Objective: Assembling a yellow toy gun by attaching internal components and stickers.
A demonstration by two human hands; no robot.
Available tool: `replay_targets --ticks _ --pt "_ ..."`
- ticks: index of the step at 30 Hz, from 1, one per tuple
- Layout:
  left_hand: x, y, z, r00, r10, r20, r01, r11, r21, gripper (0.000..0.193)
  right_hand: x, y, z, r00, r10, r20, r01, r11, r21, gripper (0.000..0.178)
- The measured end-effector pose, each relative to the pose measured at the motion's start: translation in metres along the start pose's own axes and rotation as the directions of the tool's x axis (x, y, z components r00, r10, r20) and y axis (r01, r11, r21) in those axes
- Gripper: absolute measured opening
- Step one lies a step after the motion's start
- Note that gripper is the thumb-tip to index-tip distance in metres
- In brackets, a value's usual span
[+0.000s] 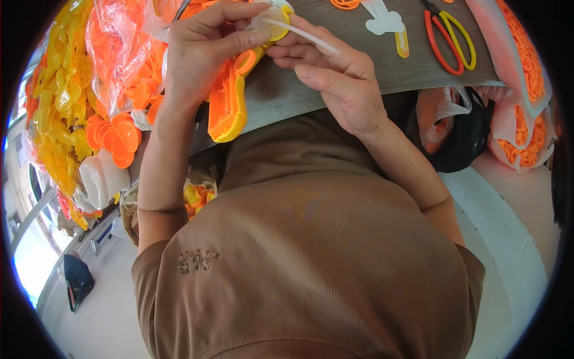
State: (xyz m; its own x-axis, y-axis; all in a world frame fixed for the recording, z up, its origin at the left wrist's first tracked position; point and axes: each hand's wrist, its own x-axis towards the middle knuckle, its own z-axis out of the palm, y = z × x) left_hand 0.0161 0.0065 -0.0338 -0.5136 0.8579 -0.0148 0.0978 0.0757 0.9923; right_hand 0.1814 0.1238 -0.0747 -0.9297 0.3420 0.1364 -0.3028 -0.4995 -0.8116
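Near the table's front edge, my left hand (218,42) is closed, thumb and forefinger pinching a small translucent disc at the round yellow-rimmed end of an orange and yellow plastic toy (228,107). The toy's longer part hangs down below that hand. A thin white strip (305,37) slants from the pinch across the fingers of my right hand (335,78). The right fingers curl against the toy's round end, their tips partly hidden, while the thumb stands away from it.
Orange spoon-like discs (119,139) and bagged yellow parts (60,102) crowd the left. On the grey table (323,15) lie red-and-yellow-handled pliers (447,42) and a white cut-out piece (385,24) with a yellow tab. Bags of orange rings (523,140) stand at right.
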Motion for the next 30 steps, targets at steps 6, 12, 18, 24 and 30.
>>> replay_targets --ticks 6,12,18,24,30 --pt "0.001 0.005 0.001 0.993 -0.117 -0.001 0.115 0.981 -0.157 0.031 0.002 0.000 0.003 1.000 0.020 -0.021 -0.020 1.000 0.015 0.049" --pt "0.001 0.006 0.003 0.992 -0.124 -0.022 0.118 0.979 -0.165 0.030 0.003 0.003 0.001 1.000 -0.021 0.001 0.021 1.000 -0.001 0.049" --pt "-0.002 0.000 0.009 0.998 0.019 -0.056 -0.022 0.998 -0.051 0.028 0.002 0.001 -0.002 0.999 -0.035 -0.004 0.035 0.999 0.007 0.048" --pt "-0.007 0.013 0.036 0.955 0.270 0.123 -0.294 0.812 0.505 0.023 -0.005 -0.031 -0.014 0.989 0.146 -0.018 -0.146 0.989 0.012 0.044" --pt "0.003 0.013 0.032 0.680 0.642 0.355 -0.707 0.446 0.549 0.021 -0.006 -0.067 -0.019 0.966 0.222 -0.133 -0.249 0.659 -0.709 0.040"
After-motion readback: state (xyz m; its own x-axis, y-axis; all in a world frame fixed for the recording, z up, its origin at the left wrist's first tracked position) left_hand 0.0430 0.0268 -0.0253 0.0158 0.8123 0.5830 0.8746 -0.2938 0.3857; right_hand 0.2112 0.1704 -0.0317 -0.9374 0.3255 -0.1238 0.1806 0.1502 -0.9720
